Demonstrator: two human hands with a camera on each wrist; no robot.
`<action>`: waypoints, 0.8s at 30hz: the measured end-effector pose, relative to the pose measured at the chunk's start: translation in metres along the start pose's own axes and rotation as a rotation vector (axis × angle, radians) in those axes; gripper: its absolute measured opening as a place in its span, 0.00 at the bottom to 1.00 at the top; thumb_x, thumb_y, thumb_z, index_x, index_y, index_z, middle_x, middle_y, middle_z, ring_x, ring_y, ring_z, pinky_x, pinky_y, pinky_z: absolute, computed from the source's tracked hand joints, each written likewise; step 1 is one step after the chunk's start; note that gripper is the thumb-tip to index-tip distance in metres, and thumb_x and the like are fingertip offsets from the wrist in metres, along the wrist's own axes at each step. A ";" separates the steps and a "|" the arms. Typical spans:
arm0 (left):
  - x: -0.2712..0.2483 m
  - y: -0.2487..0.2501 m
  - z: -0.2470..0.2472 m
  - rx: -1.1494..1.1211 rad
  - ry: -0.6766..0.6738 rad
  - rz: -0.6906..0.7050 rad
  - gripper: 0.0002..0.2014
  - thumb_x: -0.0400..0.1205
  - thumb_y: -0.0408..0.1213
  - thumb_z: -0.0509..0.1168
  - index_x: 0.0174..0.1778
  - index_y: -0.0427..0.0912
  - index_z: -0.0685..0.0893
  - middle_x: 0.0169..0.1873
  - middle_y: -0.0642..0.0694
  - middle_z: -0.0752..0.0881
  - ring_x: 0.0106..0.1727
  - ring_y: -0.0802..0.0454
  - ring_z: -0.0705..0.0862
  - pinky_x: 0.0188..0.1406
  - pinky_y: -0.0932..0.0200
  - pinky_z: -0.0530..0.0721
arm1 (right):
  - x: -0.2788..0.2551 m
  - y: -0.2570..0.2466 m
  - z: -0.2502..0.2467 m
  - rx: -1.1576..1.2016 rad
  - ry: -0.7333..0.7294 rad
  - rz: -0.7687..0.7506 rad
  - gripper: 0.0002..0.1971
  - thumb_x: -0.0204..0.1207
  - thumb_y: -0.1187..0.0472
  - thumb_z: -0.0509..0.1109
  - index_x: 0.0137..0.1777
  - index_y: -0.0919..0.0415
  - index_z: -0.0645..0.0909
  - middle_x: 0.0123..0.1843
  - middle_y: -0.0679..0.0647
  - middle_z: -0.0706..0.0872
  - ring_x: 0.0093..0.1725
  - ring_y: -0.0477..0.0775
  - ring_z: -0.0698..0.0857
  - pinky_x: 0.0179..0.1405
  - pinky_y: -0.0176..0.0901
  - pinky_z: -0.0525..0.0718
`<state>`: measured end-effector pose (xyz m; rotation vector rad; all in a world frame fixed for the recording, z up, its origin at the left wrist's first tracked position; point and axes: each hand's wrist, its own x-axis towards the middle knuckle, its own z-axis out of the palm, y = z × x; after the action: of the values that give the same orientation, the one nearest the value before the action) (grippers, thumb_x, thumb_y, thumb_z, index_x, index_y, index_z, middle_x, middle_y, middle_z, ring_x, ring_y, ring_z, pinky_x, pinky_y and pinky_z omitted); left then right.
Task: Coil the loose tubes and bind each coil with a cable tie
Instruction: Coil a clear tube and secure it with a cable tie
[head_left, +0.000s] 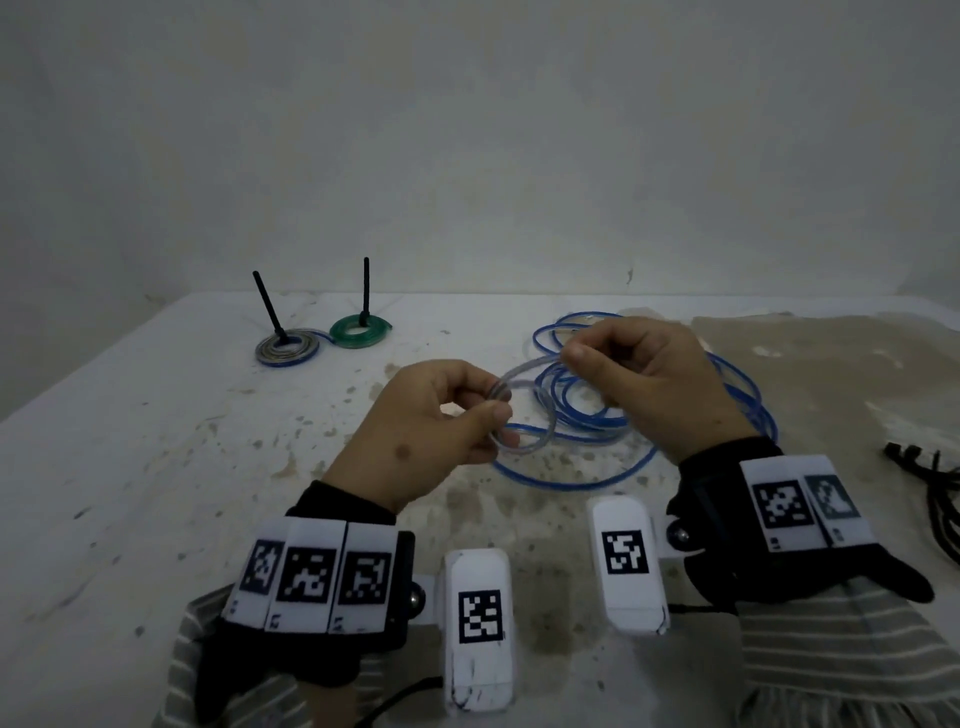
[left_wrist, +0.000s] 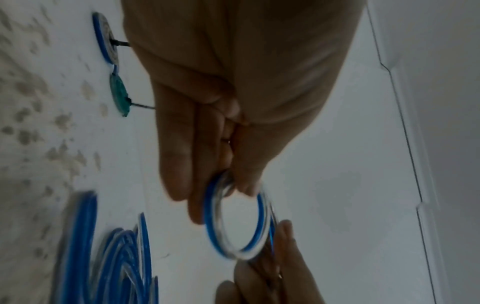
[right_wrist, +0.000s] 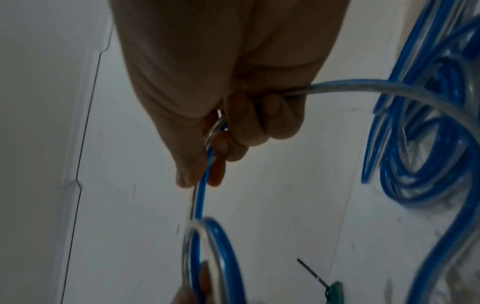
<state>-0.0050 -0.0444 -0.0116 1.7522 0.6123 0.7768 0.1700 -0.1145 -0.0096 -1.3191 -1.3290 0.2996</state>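
My left hand (head_left: 470, 415) pinches a small coil (head_left: 524, 415) of clear tube with a blue stripe, held above the table; the coil (left_wrist: 236, 222) shows as a ring at the fingertips in the left wrist view. My right hand (head_left: 592, 358) grips the same tube (right_wrist: 205, 185) a short way along, thumb against curled fingers, its run leading down to the coil (right_wrist: 207, 257). The rest of the blue tube (head_left: 597, 415) lies in loose loops on the table under and behind the right hand.
Two bound coils sit at the back left, a grey-blue one (head_left: 287, 349) and a green one (head_left: 360, 330), each with a black cable tie tail standing up. Black cable ties (head_left: 935, 488) lie at the right edge. A stained cloth (head_left: 831, 364) covers the right part of the table.
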 end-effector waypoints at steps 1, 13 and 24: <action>0.001 0.000 0.002 -0.111 0.057 -0.010 0.04 0.79 0.25 0.64 0.41 0.38 0.82 0.32 0.42 0.84 0.33 0.52 0.89 0.34 0.60 0.89 | 0.000 -0.001 0.005 0.030 -0.033 0.042 0.07 0.75 0.61 0.68 0.36 0.55 0.83 0.20 0.45 0.78 0.23 0.42 0.72 0.24 0.33 0.71; 0.006 -0.005 0.022 -0.246 0.101 -0.230 0.09 0.78 0.37 0.67 0.33 0.43 0.79 0.27 0.50 0.86 0.30 0.58 0.87 0.35 0.59 0.77 | 0.000 -0.008 0.030 0.185 -0.015 0.308 0.18 0.84 0.59 0.53 0.35 0.58 0.78 0.24 0.46 0.78 0.27 0.47 0.76 0.32 0.40 0.77; 0.017 -0.009 0.014 -0.137 0.055 -0.322 0.08 0.80 0.38 0.65 0.37 0.41 0.85 0.24 0.49 0.85 0.28 0.56 0.87 0.22 0.68 0.76 | 0.005 0.002 0.035 0.127 -0.054 0.526 0.18 0.84 0.58 0.53 0.36 0.63 0.77 0.24 0.51 0.70 0.22 0.49 0.70 0.20 0.37 0.75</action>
<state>0.0164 -0.0386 -0.0195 1.4646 0.8346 0.6271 0.1445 -0.0922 -0.0182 -1.5450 -0.9685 0.7719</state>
